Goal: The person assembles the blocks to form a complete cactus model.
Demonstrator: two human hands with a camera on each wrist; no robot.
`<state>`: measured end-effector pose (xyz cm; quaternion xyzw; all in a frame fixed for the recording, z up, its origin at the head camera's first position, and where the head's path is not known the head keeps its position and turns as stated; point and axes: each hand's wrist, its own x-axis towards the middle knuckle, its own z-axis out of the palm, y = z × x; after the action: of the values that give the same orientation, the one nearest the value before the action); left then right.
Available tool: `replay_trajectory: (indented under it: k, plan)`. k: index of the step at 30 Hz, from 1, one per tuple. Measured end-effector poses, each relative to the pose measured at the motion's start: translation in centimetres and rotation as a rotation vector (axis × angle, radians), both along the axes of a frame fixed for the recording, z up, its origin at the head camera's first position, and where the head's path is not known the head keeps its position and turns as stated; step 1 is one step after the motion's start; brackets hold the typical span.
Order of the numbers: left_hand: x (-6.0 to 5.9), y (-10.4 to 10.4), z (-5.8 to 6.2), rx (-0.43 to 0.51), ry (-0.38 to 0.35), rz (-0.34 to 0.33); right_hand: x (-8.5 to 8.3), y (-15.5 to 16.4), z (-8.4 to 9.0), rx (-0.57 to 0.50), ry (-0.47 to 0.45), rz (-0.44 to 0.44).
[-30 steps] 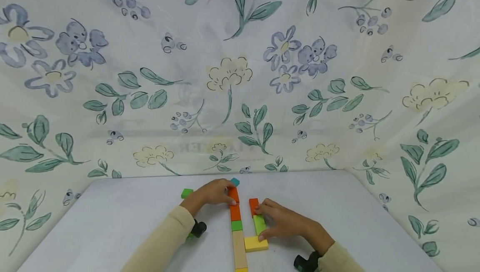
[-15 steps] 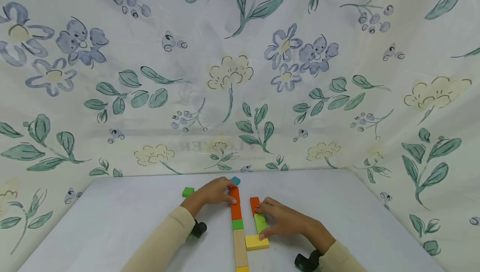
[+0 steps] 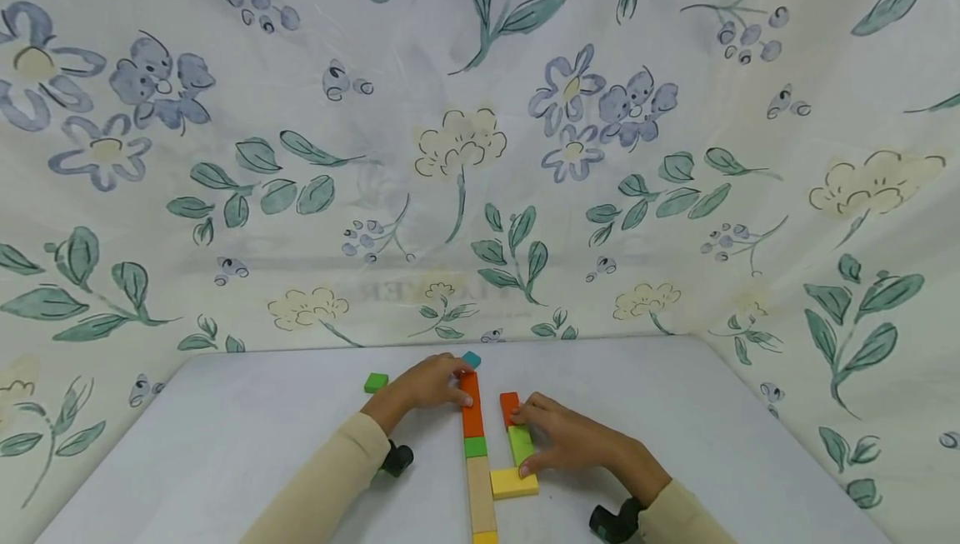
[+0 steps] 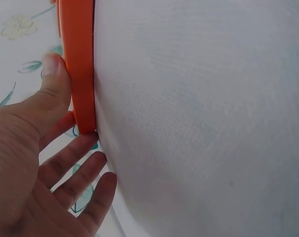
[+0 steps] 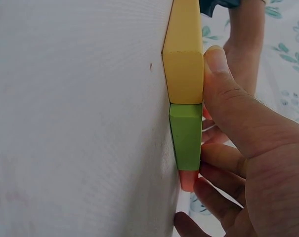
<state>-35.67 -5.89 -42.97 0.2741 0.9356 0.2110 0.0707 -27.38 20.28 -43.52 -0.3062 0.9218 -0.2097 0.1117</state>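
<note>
A row of wooden toy blocks runs up the table, with an orange block (image 3: 472,419) at its far part. My left hand (image 3: 435,381) holds that far end, its thumb on top and a finger curled at the block's end (image 4: 80,74). To the right, a yellow block (image 3: 514,484) lies crosswise beside the row. Beyond it stand a light green block (image 3: 520,446) and a small orange block (image 3: 509,407). My right hand (image 3: 566,436) rests on this branch, its thumb touching the yellow block and its fingertips along the green and small orange ones.
Nearer me in the row lie a green block (image 3: 476,446), a plain wood block (image 3: 481,494) and a yellow one (image 3: 485,538). A blue block (image 3: 472,358) sits past the left fingertips. A loose green block (image 3: 376,382) lies left. A flowered cloth (image 3: 465,194) hangs behind the table.
The two orange blocks at the row's far end, with a visible seam between them a second ago, now look joined into one line. Both hands stay nearly in place.
</note>
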Motion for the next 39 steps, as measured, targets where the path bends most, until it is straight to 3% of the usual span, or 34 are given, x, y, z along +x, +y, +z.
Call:
replay_trajectory:
  k: [13, 21, 31, 39]
  plan:
    - [0.02, 0.12, 0.12, -0.007, 0.006, -0.014, -0.03, 0.02, -0.11, -0.013, -0.002, 0.008]
    - [-0.29, 0.48, -0.24, 0.006, 0.024, 0.026, 0.0, 0.09, -0.14, -0.018, 0.006, 0.011]
    - [-0.23, 0.49, 0.08, 0.022, 0.022, 0.027, -0.13, -0.03, 0.0, -0.013, 0.005, 0.003]
    - [-0.57, 0.4, 0.01, 0.066, 0.072, 0.038, -0.07, -0.04, 0.07, -0.021, 0.001, 0.011]
